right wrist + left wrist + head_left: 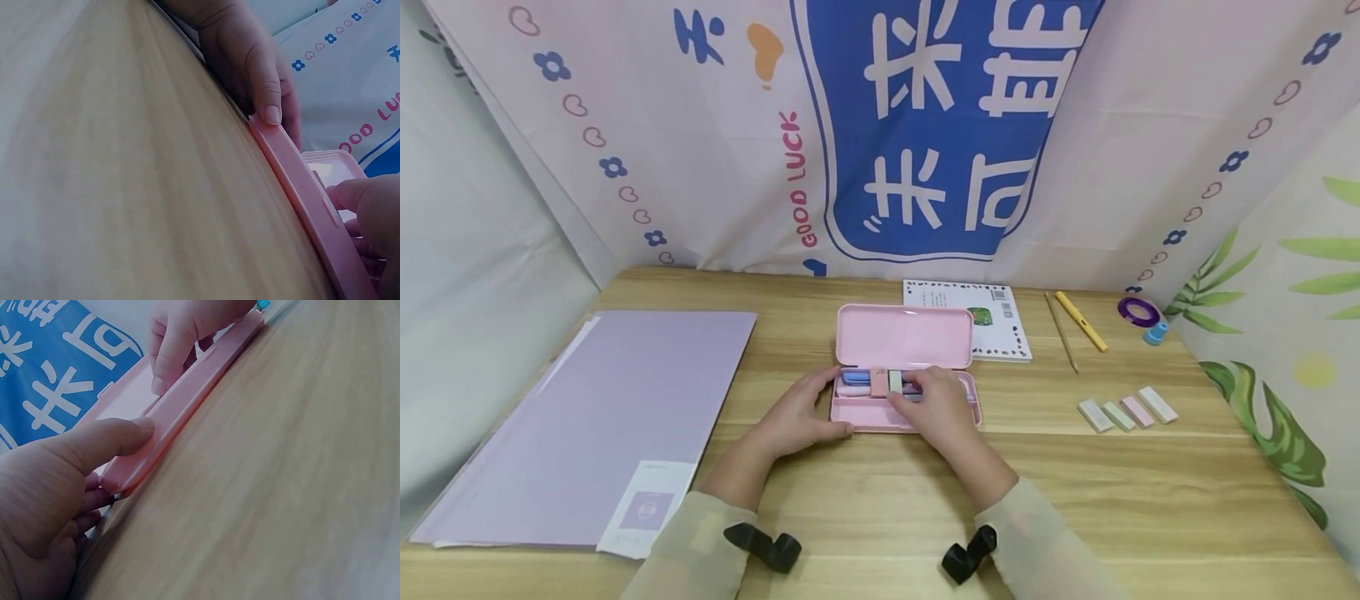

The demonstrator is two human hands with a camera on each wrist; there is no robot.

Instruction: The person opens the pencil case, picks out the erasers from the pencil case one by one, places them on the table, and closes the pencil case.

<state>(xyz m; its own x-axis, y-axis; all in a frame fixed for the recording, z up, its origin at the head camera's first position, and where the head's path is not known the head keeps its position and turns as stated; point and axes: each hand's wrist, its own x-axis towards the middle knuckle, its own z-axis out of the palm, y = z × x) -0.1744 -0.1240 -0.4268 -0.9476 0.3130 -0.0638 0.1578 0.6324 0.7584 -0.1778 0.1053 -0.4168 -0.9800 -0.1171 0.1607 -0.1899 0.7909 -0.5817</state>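
Observation:
An open pink pencil case (880, 422) lies mid-table with its lid (902, 335) tipped back. A blue pen (855, 377), a pink eraser (877, 382) and a pale green eraser (895, 381) lie inside. My left hand (801, 412) grips the case's left end, thumb on the front wall (187, 406) and fingers round the corner. My right hand (940, 408) reaches into the tray just right of the green eraser, with curled fingers that hide whatever is under them. The left wrist view shows the right hand (187, 331) dipping over the front wall. The right wrist view shows the left hand (250, 69) on the case (300, 181).
A large purple folder (587, 417) covers the table's left. Behind the case lies a white booklet (1000, 321). At the right are a wooden pencil (1062, 332), a yellow pen (1081, 321), a purple tape roll (1138, 311) and a row of several pastel erasers (1127, 410).

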